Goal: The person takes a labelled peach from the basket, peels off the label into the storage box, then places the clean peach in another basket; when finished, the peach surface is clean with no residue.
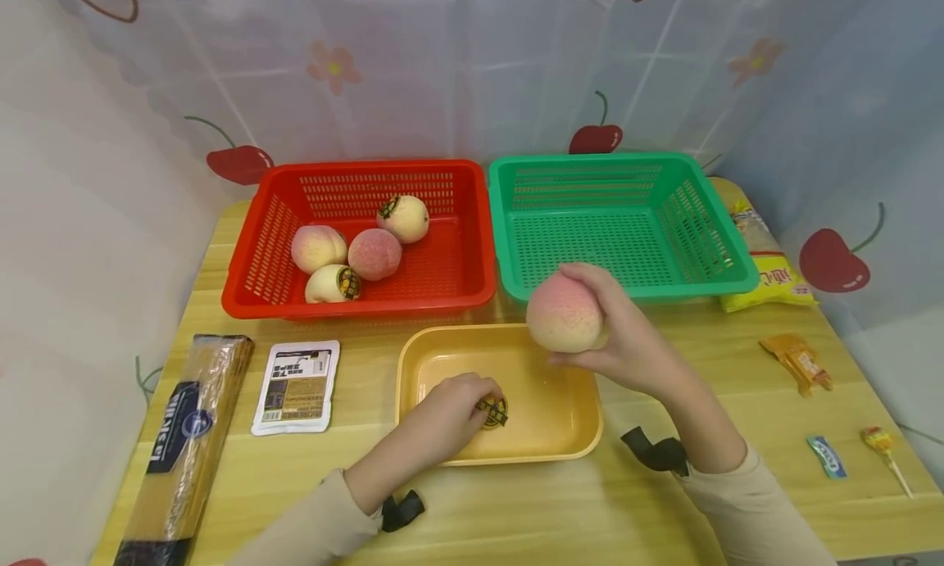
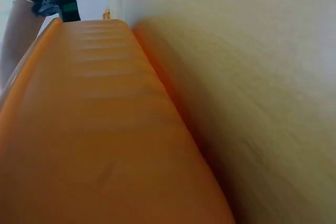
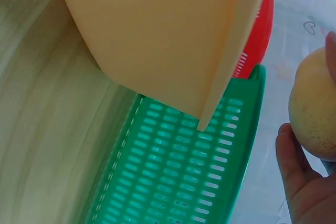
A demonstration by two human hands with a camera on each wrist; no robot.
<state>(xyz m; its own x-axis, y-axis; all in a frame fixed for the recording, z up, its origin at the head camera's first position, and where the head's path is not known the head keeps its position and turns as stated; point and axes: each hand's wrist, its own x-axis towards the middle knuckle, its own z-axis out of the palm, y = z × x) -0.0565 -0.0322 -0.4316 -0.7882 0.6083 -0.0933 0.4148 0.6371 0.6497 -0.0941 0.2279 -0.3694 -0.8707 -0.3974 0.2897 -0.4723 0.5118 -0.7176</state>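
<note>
My right hand (image 1: 627, 337) grips a pink and pale-yellow peach (image 1: 565, 314), held up over the right back corner of the yellow tray (image 1: 560, 445), close to the green basket's front rim. In the right wrist view the fingers (image 3: 294, 161) curve against that peach (image 3: 315, 103). Inside the tray my left hand (image 1: 453, 414) has its fingers curled round a pale peach with a black-and-yellow sticker (image 1: 492, 412); most of this fruit is hidden by the hand. Only the tray's outer wall (image 2: 100, 129) fills the left wrist view, with the left hand out of sight.
Behind the tray stand a red basket (image 1: 475, 287) with several peaches and a green basket (image 1: 590, 230). To the left lie a long noodle packet (image 1: 184, 451) and a flat white pack (image 1: 297, 387). At right are a yellow snack bag (image 1: 770, 279), small wrapped sweets and a lollipop (image 1: 879, 441).
</note>
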